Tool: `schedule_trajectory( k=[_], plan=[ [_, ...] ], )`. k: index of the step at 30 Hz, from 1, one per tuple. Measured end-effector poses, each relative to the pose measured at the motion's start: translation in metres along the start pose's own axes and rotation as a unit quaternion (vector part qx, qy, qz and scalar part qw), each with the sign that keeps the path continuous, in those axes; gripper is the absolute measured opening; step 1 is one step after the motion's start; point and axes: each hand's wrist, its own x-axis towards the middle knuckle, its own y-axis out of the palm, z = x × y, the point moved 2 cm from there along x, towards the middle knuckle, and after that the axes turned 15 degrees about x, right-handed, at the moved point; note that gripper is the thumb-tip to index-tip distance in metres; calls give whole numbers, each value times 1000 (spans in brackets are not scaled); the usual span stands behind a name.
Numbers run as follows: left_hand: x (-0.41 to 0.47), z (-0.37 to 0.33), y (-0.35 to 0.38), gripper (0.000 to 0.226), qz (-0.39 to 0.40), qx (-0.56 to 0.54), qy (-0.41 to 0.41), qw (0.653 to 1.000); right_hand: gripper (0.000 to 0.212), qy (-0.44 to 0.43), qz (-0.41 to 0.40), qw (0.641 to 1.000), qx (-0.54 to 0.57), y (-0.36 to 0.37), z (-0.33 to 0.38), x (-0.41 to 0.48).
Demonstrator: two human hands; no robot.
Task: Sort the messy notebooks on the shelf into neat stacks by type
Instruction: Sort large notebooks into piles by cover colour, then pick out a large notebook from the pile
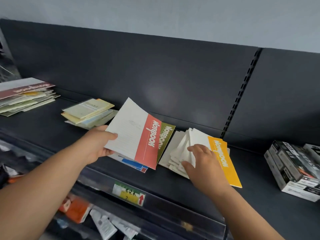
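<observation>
While the left hand (pixel 97 144) grips a red-banded notebook (pixel 131 134) at its near corner, thumb pressed flat on the white cover and fingers curled underneath, an olive-banded notebook (pixel 165 137) shows just behind it, fanned out to the right. Both are thin, soft-covered rectangles with "NOTEBOOK" printed along a coloured stripe, and the red one curves upward, lifted off the dark matte shelf (pixel 199 187). Blue cover edges (pixel 131 162) peek out beneath them; whether those are held or lying on the shelf cannot be told.

The right hand (pixel 202 165) rests on a fanned pile of white notebooks (pixel 180 149), its fingers spread wide and nearly straight, clasping nothing. One yellow-banded notebook (pixel 225 163) lies partly under that hand on the pile's right side.

Two more loose piles sit further left on the same shelf: a pale green and yellow pile (pixel 88 113) near the back panel (pixel 155 75), and a far-left pile (pixel 26 96) topped by one maroon-banded cover. Their sheets are skewed, corners sticking out.

At the right end stands a stack of glossy black-and-white boxes (pixel 292 168). One paper price label (pixel 128 193) with a red arrow sits behind the clear strip on the shelf's front edge.
</observation>
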Motion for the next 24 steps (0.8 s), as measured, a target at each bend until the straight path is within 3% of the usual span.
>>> schedule_trajectory(
  k=[3, 6, 8, 12, 16, 24],
  plan=[
    [15, -2, -7, 33, 5, 97, 24, 995, 49, -12, 7, 1000, -7, 10, 17, 1],
    [31, -1, -19, 76, -21, 311, 59, 948, 48, -21, -3, 1000, 1, 24, 44, 4],
    [36, 3, -29, 86, -6, 369, 92, 925, 46, -31, -7, 999, 4, 39, 67, 6],
    [30, 17, -63, 80, 19, 442, 173, 880, 47, -43, 10, 999, -8, 80, 122, 10],
    [26, 32, -125, 71, -24, 506, 226, 832, 49, -61, 21, 997, -32, 119, 180, 17],
    [24, 76, -302, 73, -154, 619, 199, 744, 54, -131, 41, 990, -45, 205, 309, 34]
  ],
)
